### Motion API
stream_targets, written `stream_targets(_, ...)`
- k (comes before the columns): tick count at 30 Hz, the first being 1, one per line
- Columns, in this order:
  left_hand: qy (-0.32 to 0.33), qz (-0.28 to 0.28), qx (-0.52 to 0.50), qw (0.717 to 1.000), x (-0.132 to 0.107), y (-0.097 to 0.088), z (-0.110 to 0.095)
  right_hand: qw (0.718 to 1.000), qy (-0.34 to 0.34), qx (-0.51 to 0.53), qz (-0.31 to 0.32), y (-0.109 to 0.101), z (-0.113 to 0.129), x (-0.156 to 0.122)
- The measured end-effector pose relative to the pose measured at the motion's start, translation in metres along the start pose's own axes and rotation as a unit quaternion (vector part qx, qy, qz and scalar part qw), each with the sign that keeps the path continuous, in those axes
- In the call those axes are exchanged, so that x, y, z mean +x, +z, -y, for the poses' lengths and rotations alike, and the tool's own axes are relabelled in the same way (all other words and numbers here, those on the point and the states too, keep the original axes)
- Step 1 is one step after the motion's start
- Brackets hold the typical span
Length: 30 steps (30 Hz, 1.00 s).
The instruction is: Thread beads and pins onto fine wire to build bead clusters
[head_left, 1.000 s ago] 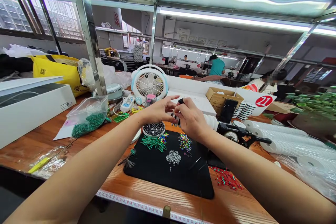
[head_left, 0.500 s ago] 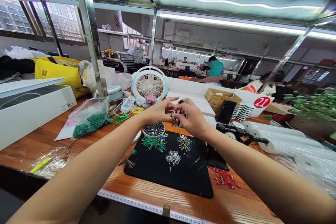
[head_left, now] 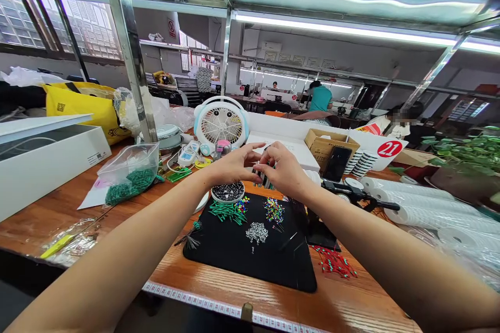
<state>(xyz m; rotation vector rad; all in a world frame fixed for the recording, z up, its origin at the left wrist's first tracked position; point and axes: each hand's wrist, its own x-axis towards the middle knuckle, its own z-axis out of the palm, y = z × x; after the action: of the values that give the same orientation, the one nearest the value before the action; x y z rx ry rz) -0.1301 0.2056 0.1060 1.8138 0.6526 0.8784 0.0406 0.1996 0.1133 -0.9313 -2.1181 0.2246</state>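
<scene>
My left hand (head_left: 234, 165) and my right hand (head_left: 284, 169) meet above the far edge of a black mat (head_left: 250, 250). Both pinch a small dark and green piece (head_left: 262, 177) between their fingertips; I cannot make out what it is. On the mat lie a round dish of dark beads (head_left: 228, 192), a heap of green tubes (head_left: 226, 213), a pile of multicoloured beads (head_left: 274, 210) and a cluster of small silver parts (head_left: 257, 231).
A white desk fan (head_left: 221, 122) stands behind my hands. A bag of green pieces (head_left: 130, 171), a white box (head_left: 42, 158) and a yellow bag (head_left: 84, 106) are at left. Red-tipped pins (head_left: 334, 264), a black tool (head_left: 357, 196), white rolls (head_left: 425, 208), a cardboard box (head_left: 330, 148). People sit far back.
My hands have stayed close together over the mat's far edge, shifting slightly; the right fingers now curl lower over the small piece. The view has drifted a little.
</scene>
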Motion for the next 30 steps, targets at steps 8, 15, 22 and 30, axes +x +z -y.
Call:
stream_targets(8,0.011,0.002,0.032,0.999,0.001,0.001,0.0,0.999,0.023,0.024,0.003,-0.004,0.001,0.003)
stream_targets(15,0.056,-0.031,0.165,0.984,-0.004,0.011,-0.006,0.991,0.095,0.072,-0.059,-0.029,-0.012,0.0)
stream_targets(22,0.105,-0.109,0.224,0.963,-0.005,0.024,-0.005,0.994,0.081,-0.007,-0.079,-0.027,-0.022,-0.018)
stream_targets(30,0.167,-0.218,0.305,0.912,-0.001,0.031,-0.008,0.994,0.006,-0.033,-0.109,-0.02,-0.015,-0.035)
